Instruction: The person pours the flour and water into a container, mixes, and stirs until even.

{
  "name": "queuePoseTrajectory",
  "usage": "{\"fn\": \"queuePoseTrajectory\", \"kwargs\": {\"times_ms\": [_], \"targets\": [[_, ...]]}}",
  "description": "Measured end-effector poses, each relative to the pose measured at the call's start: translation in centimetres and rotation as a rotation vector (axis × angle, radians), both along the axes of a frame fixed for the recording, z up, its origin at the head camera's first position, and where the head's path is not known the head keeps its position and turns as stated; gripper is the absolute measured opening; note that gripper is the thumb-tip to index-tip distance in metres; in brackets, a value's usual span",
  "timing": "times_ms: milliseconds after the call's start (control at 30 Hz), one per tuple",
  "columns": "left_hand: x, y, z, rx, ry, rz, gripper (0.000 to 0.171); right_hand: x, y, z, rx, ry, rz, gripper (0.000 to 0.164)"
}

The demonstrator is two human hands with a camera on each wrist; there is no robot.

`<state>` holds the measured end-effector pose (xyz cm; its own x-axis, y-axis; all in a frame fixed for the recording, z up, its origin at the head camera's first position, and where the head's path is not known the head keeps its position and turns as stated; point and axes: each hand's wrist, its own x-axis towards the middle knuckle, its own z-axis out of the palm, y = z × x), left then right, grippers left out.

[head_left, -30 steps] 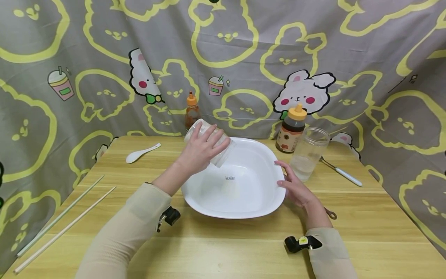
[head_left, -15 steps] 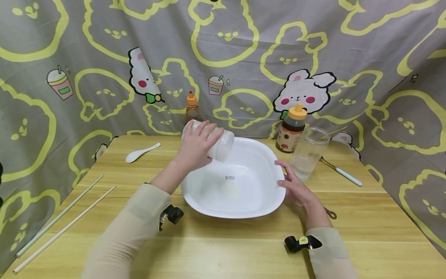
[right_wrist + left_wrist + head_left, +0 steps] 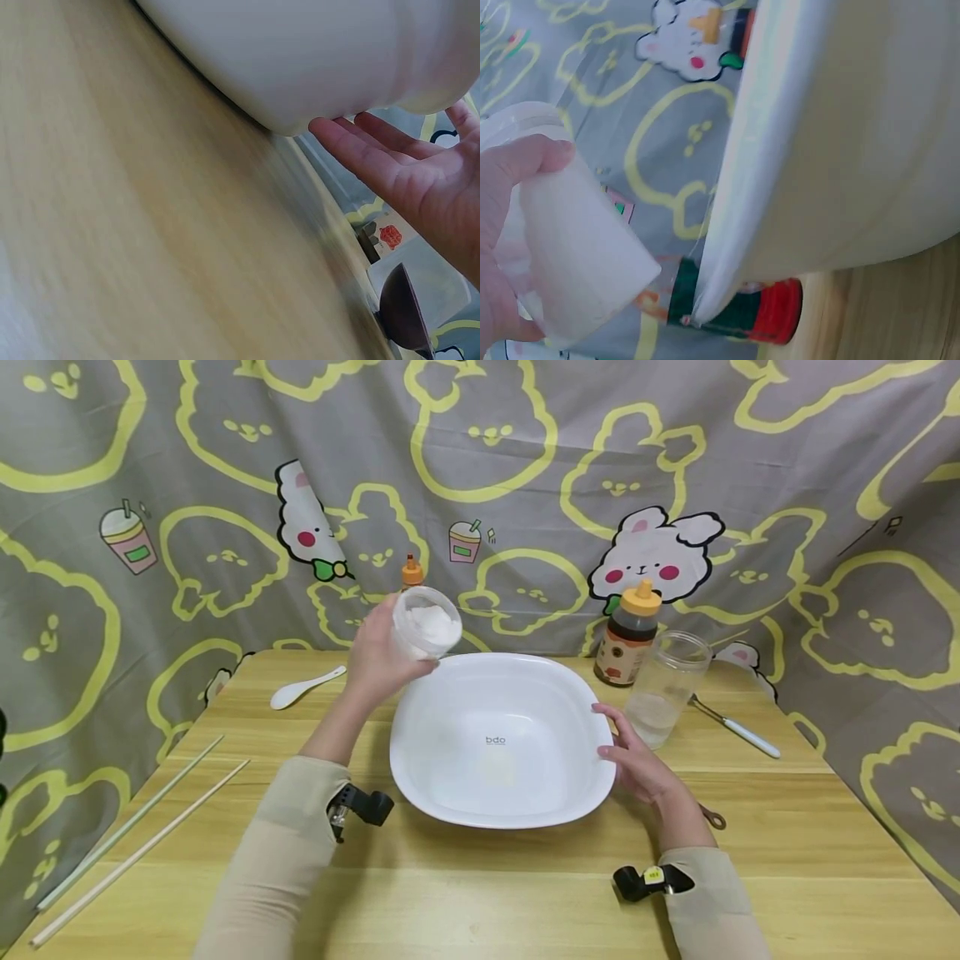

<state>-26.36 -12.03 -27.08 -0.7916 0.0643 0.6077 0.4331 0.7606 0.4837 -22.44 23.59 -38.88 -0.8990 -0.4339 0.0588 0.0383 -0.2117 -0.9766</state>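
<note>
The left hand [image 3: 378,652] has its fingers clamped around a clear jar [image 3: 424,625], which is tilted a little, with its mouth toward the person and white powder [image 3: 433,625] inside. Below and to the right of these fingers, the white basin [image 3: 551,777] rests on the worktop [image 3: 487,893], apart from the jar. The right hand [image 3: 639,770] holds the right side of the basin: two fingertips lie on the rim, while other fingers, rather straight, touch the outer wall below. Just beside the right fingers, on their right, stands a taller clear container [image 3: 667,689]; behind them is a yellow-capped bottle [image 3: 627,639]. An orange-capped bottle [image 3: 412,573] is partly hidden behind the left fingers, and a white spoon [image 3: 306,688] lies to their left.
</note>
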Motion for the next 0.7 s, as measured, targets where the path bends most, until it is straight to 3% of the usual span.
{"fn": "queuePoseTrajectory", "kwargs": {"times_ms": [67, 267, 400, 567, 700], "targets": [[-0.1, -0.6, 0.1, 0.072, -0.021, 0.012, 0.086, 0.0, 0.0, 0.0, -0.007, 0.007, 0.008, 0.056], [0.1, -1.6, 0.2, 0.129, -0.035, 0.019, 0.083, 0.1, 0.1, 0.1, -0.013, 0.003, 0.002, 0.056], [0.2, -2.3, 0.0, 0.225, -0.066, 0.031, 0.085, 0.1, 0.0, 0.1, -0.015, -0.008, 0.000, 0.056], [0.2, -3.5, -0.7, 0.396, -0.114, 0.052, 0.086, 0.0, -0.1, 0.0, -0.008, -0.014, -0.002, 0.056], [0.1, -4.3, -1.8, 0.482, -0.147, 0.083, 0.087, 0.0, 0.0, 0.0, -0.008, -0.014, 0.000, 0.056]]}}
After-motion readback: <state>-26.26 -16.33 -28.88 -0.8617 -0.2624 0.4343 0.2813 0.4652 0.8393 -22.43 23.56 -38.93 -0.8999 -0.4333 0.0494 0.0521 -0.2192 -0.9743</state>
